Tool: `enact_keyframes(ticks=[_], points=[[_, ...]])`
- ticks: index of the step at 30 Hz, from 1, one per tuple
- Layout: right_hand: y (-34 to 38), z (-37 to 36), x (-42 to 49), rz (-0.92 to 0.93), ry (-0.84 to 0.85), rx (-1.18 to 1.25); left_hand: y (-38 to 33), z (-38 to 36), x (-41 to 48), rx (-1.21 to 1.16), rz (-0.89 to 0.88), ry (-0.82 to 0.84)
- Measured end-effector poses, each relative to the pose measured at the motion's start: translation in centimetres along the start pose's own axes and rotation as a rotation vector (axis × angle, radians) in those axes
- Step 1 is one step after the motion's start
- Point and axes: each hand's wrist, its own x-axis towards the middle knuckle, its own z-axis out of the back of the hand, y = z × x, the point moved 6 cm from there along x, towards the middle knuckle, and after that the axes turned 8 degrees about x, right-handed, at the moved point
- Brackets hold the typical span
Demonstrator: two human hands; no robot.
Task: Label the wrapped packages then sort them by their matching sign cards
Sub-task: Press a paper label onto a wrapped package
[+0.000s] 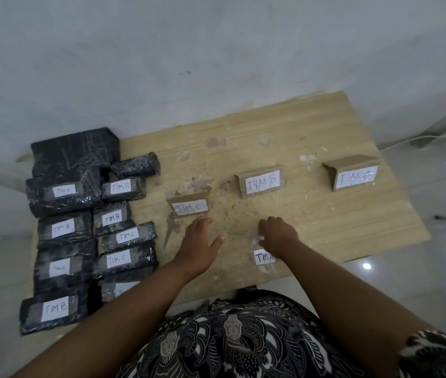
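Left hand is hovering open, fingers spread and relaxed, just below the TIM C sign card near the centre of the frame. Right hand is curling its fingers and pinching a small white slip low over the tabletop, right of centre. A loose TIM A label is lying flat on the wood just below that slip, beside the right wrist.

Three folded brown cardboard signs are standing in a line climbing toward the right: TIM C, then the TIM B sign card, then the TIM A sign card near the far right corner.

Black wrapped packages are lying packed side by side in two rough columns at the left of the frame. Most are showing white labels reading TIM A, TIM B or TIM C. The large package at the top of the pile and the small roll beside it are showing no label.

The light wood table is looking scuffed, with pale patches and crumbs of residue across its middle. It is sitting against a pale grey wall, with glossy white floor tiles around it and a white cable trailing at the upper right.

The near edge is running just ahead of the person's patterned garment. Bare wood is showing between the signs and this edge, and to the right of the right hand.
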Motion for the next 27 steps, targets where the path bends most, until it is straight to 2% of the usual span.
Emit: enact_keyframes(ticks=[5, 9, 13, 17, 21, 24, 27], points=[[0.7, 0.3, 0.2, -0.045, -0.001, -0.063, 0.9, 0.8, -0.6, -0.026, 0.001, -0.023], [3.6, 3.2, 0.3, -0.077, -0.034, 0.157, 1.9, 1.3, -0.3, -0.068, 0.015, -0.02], [8.8, 5.9, -0.2, 0.063, -0.034, 0.321, 1.7, 2.9, -0.5, -0.289, 0.037, -0.003], [13.6, 7.0, -0.7, 0.143, -0.078, 0.427, 2.9, 7.2, -0.5, -0.281, -0.019, -0.122], [18.1, 6.2, -0.6, 0.182, -0.088, 0.512, 7.2, 11.3, -1.7, -0.304, 0.059, -0.262], [21.1, 6.2, -0.6, 0.195, -0.069, 0.633, 11.3, 13.4, -2.7, -0.412, 0.142, -0.301], [24.6, 6.3, -0.4, 0.194, -0.046, 0.696, 14.0, 15.8, -3.6, -0.39, 0.15, -0.357]])
